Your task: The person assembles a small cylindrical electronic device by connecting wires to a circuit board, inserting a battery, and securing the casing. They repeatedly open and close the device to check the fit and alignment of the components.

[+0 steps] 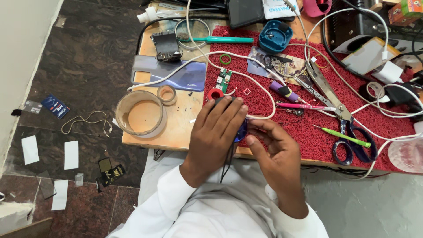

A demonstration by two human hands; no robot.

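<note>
Your left hand (pixel 216 132) sits at the lower centre of the frame, at the near edge of the worktop (pixel 180 128). Its fingers are curled over a small dark blue part (pixel 241 130), covering most of it. Your right hand (pixel 275 152) lies just beside it, lower centre-right, with thumb and forefinger pinched on the same part from the right. A thin black wire (pixel 229 158) hangs from between both hands.

A white cable (pixel 260 115) passes just above your fingertips on the red mat (pixel 308 128). Near the left fingertips lie a small red ring (pixel 215 94) and a green circuit board (pixel 224 80). Scissors (pixel 341 114) with blue handles rest at centre-right. A phone back cover (pixel 176 76) lies at upper centre-left, with a large tape roll (pixel 141 113) below it.
</note>
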